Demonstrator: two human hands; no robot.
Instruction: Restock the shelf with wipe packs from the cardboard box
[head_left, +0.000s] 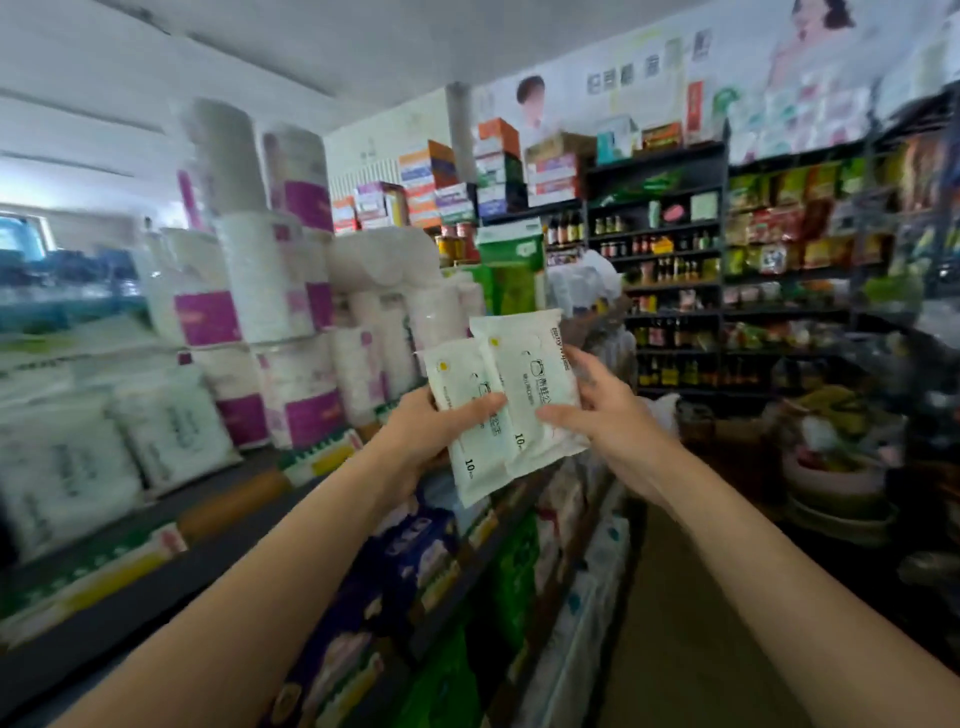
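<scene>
I have two white wipe packs (511, 395) held up in front of me, overlapping like cards, above the edge of the shelf (171, 582) that runs off at 9 o'clock. My left hand (431, 431) grips the lower-left pack, thumb curled across its face. My right hand (605, 410) pinches the front pack from its 3 o'clock side, thumb on the front and fingers behind. The cardboard box is nowhere in view.

As I judge it, the main risk is the overlap. The film looks slick, and each pack is caught only near an edge, so if I pull the hands apart unevenly, one pack could slide free and drop into the aisle (691, 649) at 6 o'clock.

The second risk is the landing. The shelf at 10 o'clock is crowded with tall paper rolls (270, 280) stacked high and soft bagged packs (171, 426); a reach in with both hands full could nudge a stack and topple it. The picture is blurred, so I cannot tell where a free slot lies.
</scene>
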